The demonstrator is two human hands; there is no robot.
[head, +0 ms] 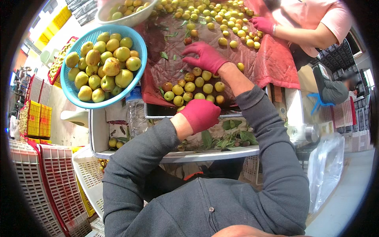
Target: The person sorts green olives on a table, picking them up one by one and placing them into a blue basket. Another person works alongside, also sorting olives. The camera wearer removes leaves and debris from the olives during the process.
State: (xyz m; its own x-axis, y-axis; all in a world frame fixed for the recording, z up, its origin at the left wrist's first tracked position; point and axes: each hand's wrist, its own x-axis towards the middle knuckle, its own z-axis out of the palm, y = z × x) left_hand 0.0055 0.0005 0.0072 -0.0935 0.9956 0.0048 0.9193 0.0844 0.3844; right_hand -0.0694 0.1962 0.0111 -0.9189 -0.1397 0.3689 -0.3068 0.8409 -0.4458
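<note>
My left hand (202, 115), in a red glove, is curled at the near edge of the red quilted cloth (165, 68). Its back faces me, so whatever its fingers may hold is hidden. Just beyond it lies a cluster of yellow-green, brown-blotched jujubes (190, 86). Over the cloth, past that cluster, my red-gloved right hand (204, 56) has its fingers apart and bent, with nothing visible between them. A blue plastic basket (143, 63) heaped with larger jujubes (111, 66) stands to the left of both hands.
Across the cloth, a co-worker's gloved hand (263, 25) is beside many loose jujubes (228, 22). A white basket (133, 20) of fruit stands at the far left. Below the cloth, a tray (213, 154) holds leaves and a plastic bottle (136, 114). Stacked crates (53, 177) rise at left.
</note>
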